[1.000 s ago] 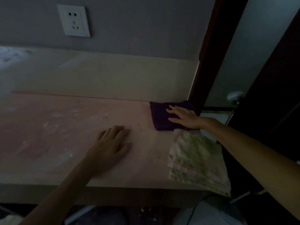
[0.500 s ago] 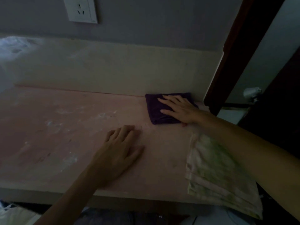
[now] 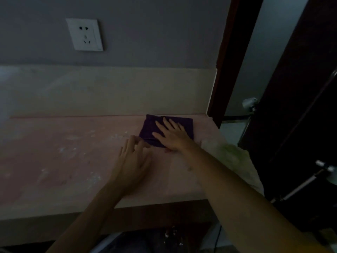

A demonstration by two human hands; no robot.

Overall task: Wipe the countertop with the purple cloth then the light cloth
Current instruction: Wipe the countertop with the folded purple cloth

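Observation:
A folded purple cloth [image 3: 148, 127] lies at the back right of the pinkish countertop [image 3: 63, 152], close to the backsplash. My right hand [image 3: 172, 136] lies flat on it with fingers straight and spread. My left hand [image 3: 133, 161] rests on the countertop just in front of the cloth, its fingertips at the cloth's near left edge. A folded light cloth [image 3: 235, 161] with greenish stains lies at the right edge of the countertop, partly hidden by my right forearm.
The countertop carries whitish smears on its left and middle. A beige backsplash [image 3: 109, 92] runs behind it, with a white wall socket [image 3: 84, 34] above. A dark door frame [image 3: 229, 61] and a metal handle [image 3: 249, 103] stand right of the countertop's end.
My left hand has slid forward and right until its fingertips reach the purple cloth's edge. My right hand stays flat on the cloth. The camera has shifted.

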